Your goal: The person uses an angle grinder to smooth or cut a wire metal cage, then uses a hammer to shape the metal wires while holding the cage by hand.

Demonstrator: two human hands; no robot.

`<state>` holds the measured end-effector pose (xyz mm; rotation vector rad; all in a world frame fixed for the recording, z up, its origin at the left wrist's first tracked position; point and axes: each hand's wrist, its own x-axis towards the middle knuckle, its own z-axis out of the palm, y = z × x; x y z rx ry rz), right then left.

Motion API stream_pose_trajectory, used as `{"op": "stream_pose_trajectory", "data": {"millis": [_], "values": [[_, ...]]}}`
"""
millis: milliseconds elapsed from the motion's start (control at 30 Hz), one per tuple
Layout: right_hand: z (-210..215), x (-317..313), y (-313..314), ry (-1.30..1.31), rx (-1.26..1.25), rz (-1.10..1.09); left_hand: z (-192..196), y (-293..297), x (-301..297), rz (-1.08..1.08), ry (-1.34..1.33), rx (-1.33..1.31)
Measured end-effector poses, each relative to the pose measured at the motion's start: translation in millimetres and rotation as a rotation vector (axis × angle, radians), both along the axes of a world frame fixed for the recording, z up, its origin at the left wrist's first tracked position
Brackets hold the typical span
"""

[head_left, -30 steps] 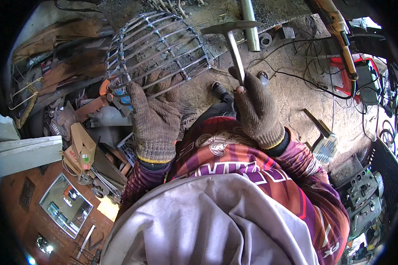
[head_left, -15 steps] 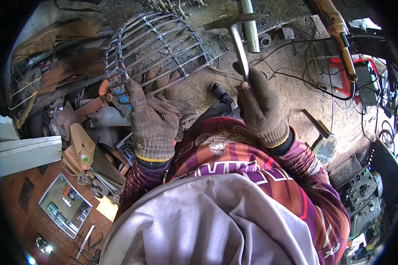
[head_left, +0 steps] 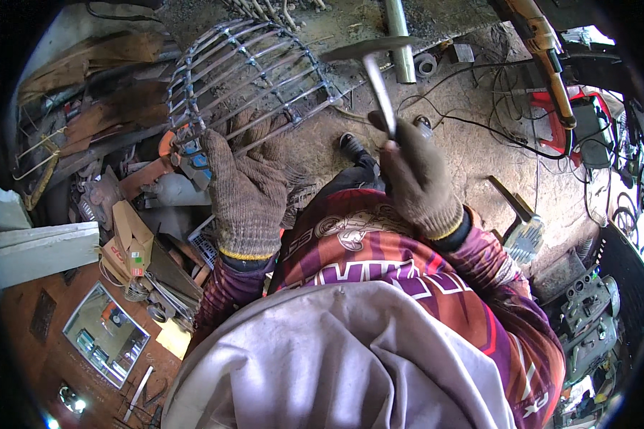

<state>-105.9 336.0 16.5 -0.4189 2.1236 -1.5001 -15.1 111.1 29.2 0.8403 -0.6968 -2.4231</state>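
My left hand [head_left: 247, 196], in a brown knitted glove, grips the near edge of a curved grate of welded metal bars [head_left: 252, 63]. Its thumb lies along the side bar, and the other fingers reach beneath the bars, partly hidden. In my gloved right hand [head_left: 421, 175] is a chipping hammer [head_left: 381, 93], held by its slim metal handle. The long pointed head sits just right of the grate's right end, apart from it in this view.
A metal pipe [head_left: 401, 50] lies beyond the hammer. Black cables [head_left: 479, 125] run across the floor by a red-framed machine [head_left: 551, 121]. An angle grinder [head_left: 189, 161] with an orange guard is partly hidden behind the grate. A cardboard box [head_left: 129, 239] stands at left.
The hammer and my right hand have shifted slightly left, and the hammer head has dropped nearer to me. The grate has moved a little left in my left hand.
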Motion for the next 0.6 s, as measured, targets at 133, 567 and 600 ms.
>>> {"op": "stream_pose_trajectory", "data": {"millis": [133, 567, 600], "values": [[8.2, -5.0, 0.4, -0.137, -0.021, 0.028, -1.7, -2.5, 4.6, 0.021, -0.044, 0.044], [12.5, -6.6, 1.4, -0.202, -0.128, -0.107, -20.9, -14.3, 14.3, -0.142, 0.117, 0.085], [12.7, -8.6, 4.5, -0.196, -0.098, -0.106, -24.0, -19.6, 16.2, -0.185, 0.148, 0.155]]}}
